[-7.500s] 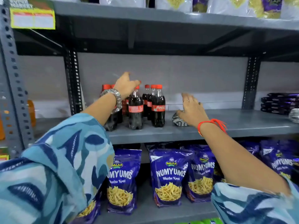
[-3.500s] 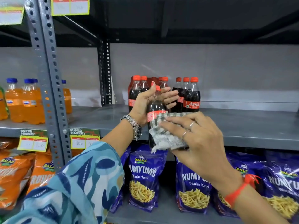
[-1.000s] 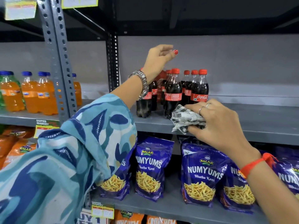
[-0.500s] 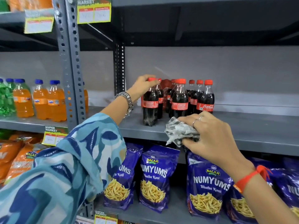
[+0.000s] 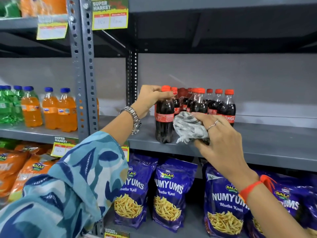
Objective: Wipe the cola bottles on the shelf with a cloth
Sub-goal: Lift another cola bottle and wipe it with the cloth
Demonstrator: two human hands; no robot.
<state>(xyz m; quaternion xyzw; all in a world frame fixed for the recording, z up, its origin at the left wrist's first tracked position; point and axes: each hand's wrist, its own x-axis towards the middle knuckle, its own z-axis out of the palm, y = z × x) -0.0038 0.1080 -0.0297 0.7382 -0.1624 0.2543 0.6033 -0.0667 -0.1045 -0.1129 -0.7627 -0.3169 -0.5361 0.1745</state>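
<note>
Several cola bottles (image 5: 214,103) with red caps stand in a cluster on the grey shelf (image 5: 267,145). One cola bottle (image 5: 163,124) stands upright at the front left of the group, near the shelf's front edge. My left hand (image 5: 151,98) grips its neck just under the cap. My right hand (image 5: 221,140) holds a bunched grey-and-white checked cloth (image 5: 187,128), pressed against the right side of that front bottle and hiding the lower part of the bottle behind it.
A perforated grey upright (image 5: 84,78) stands left of the colas. Orange drink bottles (image 5: 59,110) and green bottles (image 5: 8,105) fill the left bay. Purple snack bags (image 5: 169,191) sit on the shelf below, orange bags (image 5: 18,167) to their left. Price tags (image 5: 109,15) hang above.
My left hand has closed around the front bottle's neck. My right hand has brought the cloth up from the shelf edge against that bottle's side. The view has moved closer.
</note>
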